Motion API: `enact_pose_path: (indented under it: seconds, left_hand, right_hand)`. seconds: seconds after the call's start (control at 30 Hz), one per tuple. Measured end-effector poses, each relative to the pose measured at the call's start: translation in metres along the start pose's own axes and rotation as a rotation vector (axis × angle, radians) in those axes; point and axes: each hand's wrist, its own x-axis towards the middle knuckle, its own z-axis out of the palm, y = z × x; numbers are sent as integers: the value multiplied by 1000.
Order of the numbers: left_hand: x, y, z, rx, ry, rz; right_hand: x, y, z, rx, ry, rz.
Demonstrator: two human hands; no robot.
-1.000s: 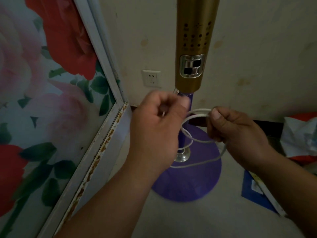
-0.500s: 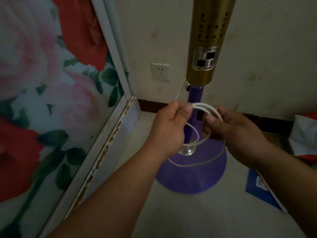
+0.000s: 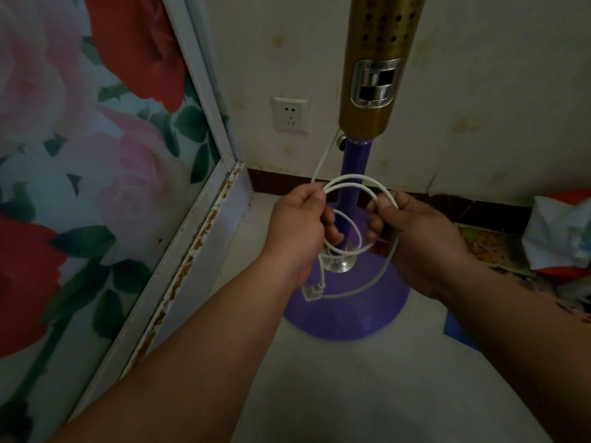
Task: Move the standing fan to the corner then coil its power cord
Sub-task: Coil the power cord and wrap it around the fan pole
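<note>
cord loops now wider, white, between both hands.

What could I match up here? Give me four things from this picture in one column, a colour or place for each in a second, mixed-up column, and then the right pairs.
Things:
1. power cord
2. fan base
3. wall socket
4. fan control column

Descriptions:
A. gold, with rows of small holes
B. purple, round, on the floor
C. white, looped between the left hand and the right hand
D. white, on the wall left of the fan pole

Pairs: 1-C, 2-B, 3-D, 4-A
</note>
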Motion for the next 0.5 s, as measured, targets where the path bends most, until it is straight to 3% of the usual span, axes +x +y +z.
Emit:
enact_pose_path:
  seconds: [0.3,0.5]
  left_hand:
    - [0,-1,-2,310,-11,182]
    - [1,10,-11,583,-57,367]
  right_hand:
    - [-2,-5,13,-65,104,-116]
    - [-4,-13,7,-276,-3,-157]
